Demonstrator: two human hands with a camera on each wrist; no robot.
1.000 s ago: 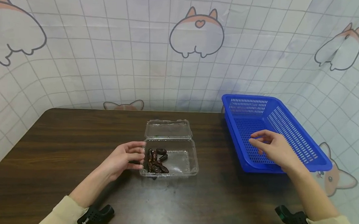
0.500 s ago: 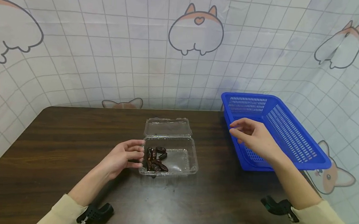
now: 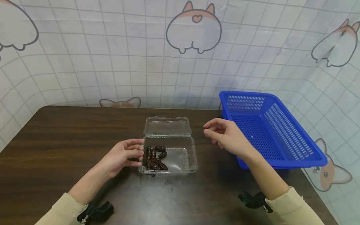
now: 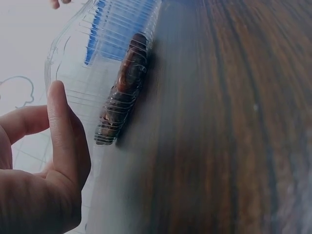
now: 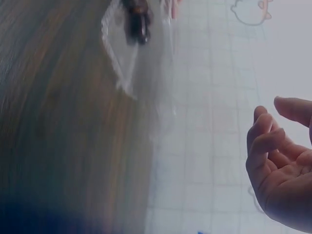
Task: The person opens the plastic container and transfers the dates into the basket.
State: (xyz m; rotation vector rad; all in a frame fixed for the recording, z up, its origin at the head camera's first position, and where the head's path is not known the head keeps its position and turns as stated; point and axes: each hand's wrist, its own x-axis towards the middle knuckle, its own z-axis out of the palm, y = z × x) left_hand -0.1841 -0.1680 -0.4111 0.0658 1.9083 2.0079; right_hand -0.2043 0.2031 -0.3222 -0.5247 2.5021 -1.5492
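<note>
A clear plastic clamshell box [image 3: 182, 156] lies with its lid folded back on the table. Several dark brown, wrinkled dates [image 3: 155, 159] are gathered in its left half. My left hand [image 3: 120, 157] is at the box's left side, fingertips right at the rim, with the fingers relaxed. In the left wrist view, dates [image 4: 124, 78] show through the ribbed wall. Between the box and the basket, my right hand [image 3: 228, 136] hangs in the air. Its fingers [image 5: 263, 141] are loosely bent in the right wrist view, with nothing between them and the thumb.
To the right stands a blue slotted plastic basket [image 3: 296, 137], with no contents visible inside. The dark wood table [image 3: 76, 131] backs onto a white gridded cloth [image 3: 124, 63] with dog drawings, which also hangs at both sides.
My right hand has moved left, from over the blue basket to the gap beside the clear box. My left hand has stayed at the box's left side.
</note>
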